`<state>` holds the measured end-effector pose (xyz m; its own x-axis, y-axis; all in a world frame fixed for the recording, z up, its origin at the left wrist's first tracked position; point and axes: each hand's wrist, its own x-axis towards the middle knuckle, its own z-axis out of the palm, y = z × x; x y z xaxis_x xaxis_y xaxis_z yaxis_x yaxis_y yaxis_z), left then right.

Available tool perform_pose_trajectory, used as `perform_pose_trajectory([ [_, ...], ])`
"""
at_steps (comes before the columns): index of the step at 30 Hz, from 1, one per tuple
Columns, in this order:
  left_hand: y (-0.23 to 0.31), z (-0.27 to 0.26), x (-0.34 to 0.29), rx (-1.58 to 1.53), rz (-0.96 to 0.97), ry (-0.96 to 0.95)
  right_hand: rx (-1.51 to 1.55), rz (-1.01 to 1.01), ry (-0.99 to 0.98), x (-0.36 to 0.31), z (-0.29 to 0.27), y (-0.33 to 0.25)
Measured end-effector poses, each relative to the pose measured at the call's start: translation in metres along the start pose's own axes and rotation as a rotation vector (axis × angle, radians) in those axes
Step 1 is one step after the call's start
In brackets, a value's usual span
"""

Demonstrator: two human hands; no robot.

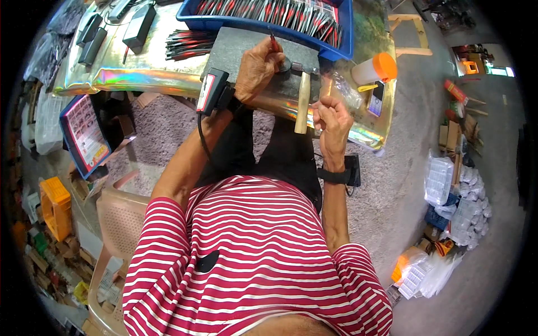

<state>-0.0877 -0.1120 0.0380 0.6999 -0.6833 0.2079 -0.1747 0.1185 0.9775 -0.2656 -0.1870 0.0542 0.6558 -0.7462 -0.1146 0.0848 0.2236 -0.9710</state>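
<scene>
My left hand is closed over a grey slab on the table, its fingertips gripping a slim red-and-black piece with a dark pointed end. Beside those fingers is a round dark metal part. A hammer with a pale wooden handle rests on the slab, the handle pointing toward me past its near edge. Just right of the handle, my right hand is raised with fingers curled and thumb and forefinger together; whatever they may pinch is too small to make out.
Behind the slab stands a blue bin full of similar slim pieces, with a loose pile to its left. An orange-lidded jar, a clear plastic bag and a phone lie at right. A plastic chair stands at left.
</scene>
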Motion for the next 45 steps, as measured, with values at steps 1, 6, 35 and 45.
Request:
perform_pose_trajectory([
  [1, 0.002, 0.0, 0.0, 0.02, -0.003, 0.005, -0.012, 0.014, 0.013, -0.001, -0.001, 0.001],
  [6, 0.007, 0.0, -0.001, 0.041, -0.017, 0.012, -0.031, 0.016, 0.02, -0.003, -0.003, 0.008],
  [35, 0.003, -0.001, 0.0, 0.098, 0.068, -0.027, -0.145, 0.068, 0.049, -0.003, -0.005, 0.02],
  [45, 0.002, -0.002, 0.001, 0.175, 0.073, -0.026, -0.166, 0.094, 0.017, -0.001, -0.007, 0.022],
])
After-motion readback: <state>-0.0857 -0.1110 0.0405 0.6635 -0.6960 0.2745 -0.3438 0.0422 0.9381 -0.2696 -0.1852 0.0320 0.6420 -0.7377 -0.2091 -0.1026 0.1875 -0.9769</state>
